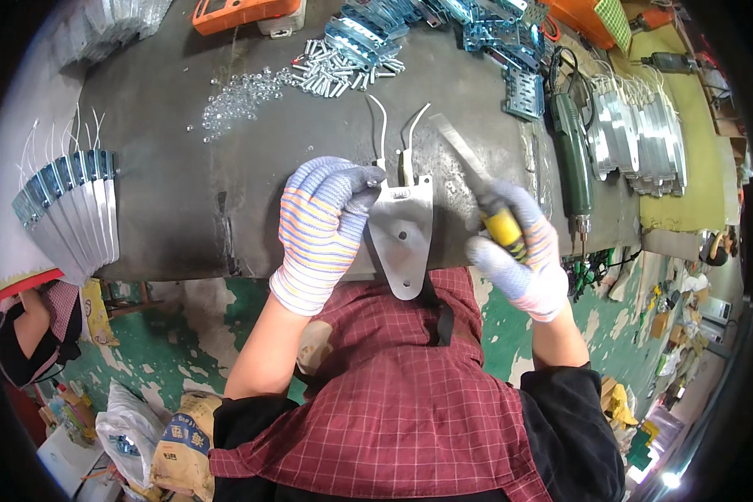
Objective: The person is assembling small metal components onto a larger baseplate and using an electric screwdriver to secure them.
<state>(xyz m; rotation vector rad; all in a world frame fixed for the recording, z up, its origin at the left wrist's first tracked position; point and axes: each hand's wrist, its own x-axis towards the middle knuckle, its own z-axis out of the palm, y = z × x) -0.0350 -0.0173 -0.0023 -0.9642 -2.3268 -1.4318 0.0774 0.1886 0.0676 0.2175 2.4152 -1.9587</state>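
Observation:
A tapered silver metal plate (403,234) with a few holes lies in front of me, its narrow end reaching past the table's near edge. Two white wires (408,159) rise from its wide end. My left hand (322,226), in a striped glove with grey fingertips, is pinched closed at the plate's upper left corner, beside one wire; whatever sits between the fingertips is too small to name. To the right of the plate, my gloved right hand (523,255) grips a flat-bladed tool (500,224) by its yellow-and-black handle, blade pointing up and left, slightly blurred.
Clear small nuts (243,99), a pile of screws (335,71) and blue metal brackets (485,33) lie at the back of the dark table (159,209). A green power tool (571,151) and stacked wired plates (640,134) stand right; more plates (75,201) fan out left. Another person's arm (32,330) shows lower left.

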